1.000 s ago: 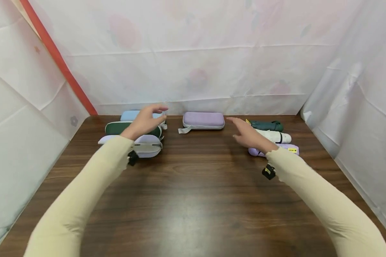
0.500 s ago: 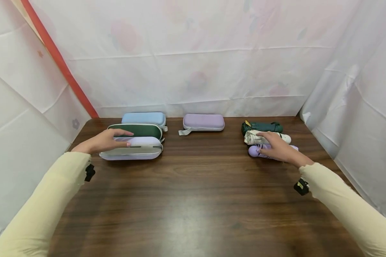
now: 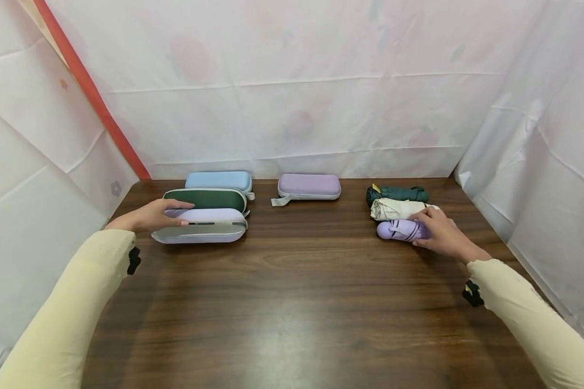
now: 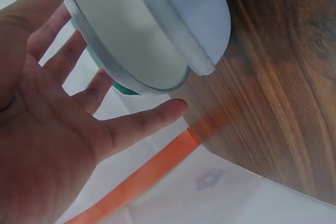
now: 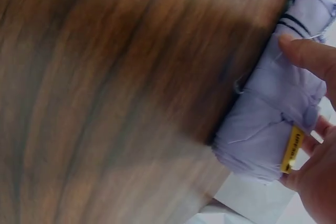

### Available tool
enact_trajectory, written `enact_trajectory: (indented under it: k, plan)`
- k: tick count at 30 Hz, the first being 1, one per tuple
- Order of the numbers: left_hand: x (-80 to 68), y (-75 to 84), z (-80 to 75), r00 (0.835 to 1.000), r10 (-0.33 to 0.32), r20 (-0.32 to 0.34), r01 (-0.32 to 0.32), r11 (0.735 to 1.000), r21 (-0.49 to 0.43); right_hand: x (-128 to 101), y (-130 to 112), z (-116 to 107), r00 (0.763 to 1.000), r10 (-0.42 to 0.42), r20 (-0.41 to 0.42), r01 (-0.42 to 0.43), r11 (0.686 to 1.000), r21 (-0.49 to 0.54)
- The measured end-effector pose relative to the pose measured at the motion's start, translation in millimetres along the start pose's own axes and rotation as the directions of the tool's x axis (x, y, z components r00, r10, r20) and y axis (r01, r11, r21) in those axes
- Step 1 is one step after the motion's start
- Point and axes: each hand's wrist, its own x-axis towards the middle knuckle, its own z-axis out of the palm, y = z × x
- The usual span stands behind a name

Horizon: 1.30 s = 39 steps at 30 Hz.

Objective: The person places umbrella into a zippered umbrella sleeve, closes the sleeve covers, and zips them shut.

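Observation:
At the table's left lies a lavender zippered case with its lid raised, showing a pale interior. My left hand is at its left end, fingers spread. In the left wrist view, the fingers reach behind the rim of the case, and one digit stands apart from it. On the right, my right hand holds a folded purple umbrella near its right end. The right wrist view has the thumb on one side of the umbrella, with fingers on the other, beside a yellow label.
Behind the lavender case lie a dark green case and a light blue case. A mauve case sits at the back middle. A white umbrella and a dark green umbrella lie behind the purple one. Pale curtains enclose the table.
Both hands have moved outward from the table's middle and lowered. The left has come to the lavender case; the right passed over the umbrellas and has taken hold of the purple one.

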Motion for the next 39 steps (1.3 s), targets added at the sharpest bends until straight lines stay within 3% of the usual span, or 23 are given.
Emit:
enact_trajectory:
  k: [11, 21, 30, 35, 39]
  plan:
    - [-2.0, -0.8, 2.4, 0.999, 0.054, -0.003, -0.054, 0.998, 0.020, -2.2, 4.2, 7.3, 0.995, -0.050, -0.084, 0.047, 0.998, -0.030]
    - [-9.2, 1.0, 1.5, 0.994, 0.108, -0.031, -0.106, 0.993, 0.050, -2.9, 2.4, 9.4, 0.992, -0.054, -0.112, 0.052, 0.998, -0.022]
    - [-17.7, 27.4, -3.8, 0.992, 0.123, -0.030, -0.121, 0.991, 0.053, -2.1, 1.9, 7.7, 0.994, -0.044, -0.096, 0.043, 0.999, -0.014]
    - [-20.1, 45.1, -1.5, 0.983, 0.171, -0.059, -0.167, 0.983, 0.074, -2.4, 0.0, 6.9, 0.995, -0.049, -0.084, 0.048, 0.999, -0.015]
    - [-18.1, 62.2, 4.1, 0.984, 0.161, -0.070, -0.157, 0.986, 0.056, -2.4, 0.3, 7.5, 0.994, -0.058, -0.092, 0.056, 0.998, -0.022]
